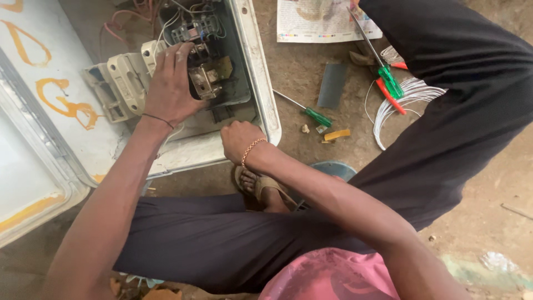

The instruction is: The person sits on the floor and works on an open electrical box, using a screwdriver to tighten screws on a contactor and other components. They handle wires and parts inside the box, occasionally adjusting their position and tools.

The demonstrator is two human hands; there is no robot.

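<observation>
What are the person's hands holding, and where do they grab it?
The left hand grips the parts inside the open electrical box from above. The right hand rests closed at the box's lower edge; whether it holds anything cannot be told.

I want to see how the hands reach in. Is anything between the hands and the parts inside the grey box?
Nothing visible blocks them. The left hand already rests on the beige plastic switch block and the metal wired parts in the open grey metal box. The right hand sits at its lower rim.

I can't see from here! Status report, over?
Left hand gripping beige plastic breaker block in open grey metal electrical box. Right hand fisted at box's edge. Nothing blocking.
</observation>
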